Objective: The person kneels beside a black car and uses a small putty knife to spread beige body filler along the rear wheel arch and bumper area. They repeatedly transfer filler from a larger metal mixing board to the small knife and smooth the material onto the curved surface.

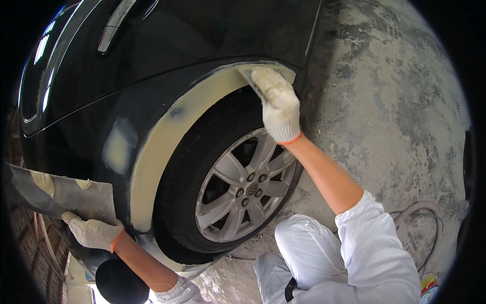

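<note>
The fingers [267, 78] of the right hand [281, 109] are wrapped around a thin, flat spreader [248, 79]. The hand wears a white glove with an orange edge, and cream smears cover the glove's finger part. The spreader is at the top of a wide cream band [161, 137], near the band's right end. This band bends like a rainbow over the black tyre [177, 202], on the side of a shiny black car [202, 30]. There is a dark gray spot on it, up on the left part of the curve.

The left hand [98, 234] has the same kind of glove. Its fingers hold a flat gray plate [96, 201] by the near edge; some of them are hard to see. Two blobs of cream paste [43, 183] sit along the far edge of the plate. The plate is to the left of the band.

A pale patch [120, 148] is on the car, between the plate and the band. The silver wheel [251, 190] has fat spokes. A gray hose [417, 205] curls on the spotty gray floor [385, 111], to the right of the person's white sleeve [374, 238].
</note>
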Demonstrator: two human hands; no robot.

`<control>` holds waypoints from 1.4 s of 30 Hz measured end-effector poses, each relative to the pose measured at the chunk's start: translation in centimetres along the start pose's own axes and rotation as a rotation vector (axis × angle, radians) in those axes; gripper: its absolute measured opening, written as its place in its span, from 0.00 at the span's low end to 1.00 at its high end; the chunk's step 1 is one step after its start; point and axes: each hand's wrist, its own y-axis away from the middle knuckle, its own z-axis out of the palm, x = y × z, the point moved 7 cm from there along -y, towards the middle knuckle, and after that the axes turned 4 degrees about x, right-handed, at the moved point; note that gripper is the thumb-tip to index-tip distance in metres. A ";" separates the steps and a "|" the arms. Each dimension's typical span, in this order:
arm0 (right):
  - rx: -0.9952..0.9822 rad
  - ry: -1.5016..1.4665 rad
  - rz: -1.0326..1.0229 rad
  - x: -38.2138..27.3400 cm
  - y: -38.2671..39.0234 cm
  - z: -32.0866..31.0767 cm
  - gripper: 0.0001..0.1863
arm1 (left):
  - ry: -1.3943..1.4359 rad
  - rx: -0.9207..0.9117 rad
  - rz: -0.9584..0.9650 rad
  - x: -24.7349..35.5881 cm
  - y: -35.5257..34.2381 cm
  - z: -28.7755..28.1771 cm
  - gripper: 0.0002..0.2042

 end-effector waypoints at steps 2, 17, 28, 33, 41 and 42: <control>0.026 0.045 -0.001 1.0 -0.6 0.6 0.21 | -0.024 0.008 -0.001 -0.4 -0.3 -0.2 0.27; 0.036 0.086 0.092 4.2 0.8 -0.6 0.19 | -0.167 -0.040 0.161 -2.2 -2.8 -0.8 0.26; 0.025 -0.033 0.108 4.3 2.6 -2.2 0.17 | -0.243 -0.031 0.176 -1.1 -1.6 -0.4 0.26; 0.025 -0.059 0.254 7.9 1.8 -1.5 0.18 | -0.291 -0.059 0.254 -1.2 -2.5 -0.5 0.25; -0.010 -0.041 0.184 5.2 4.3 -2.6 0.18 | -0.282 -0.035 0.218 -1.4 -2.0 -0.5 0.26; -0.007 0.128 0.088 5.0 3.4 -2.9 0.17 | -0.248 -0.050 0.211 -1.2 -1.7 -0.3 0.26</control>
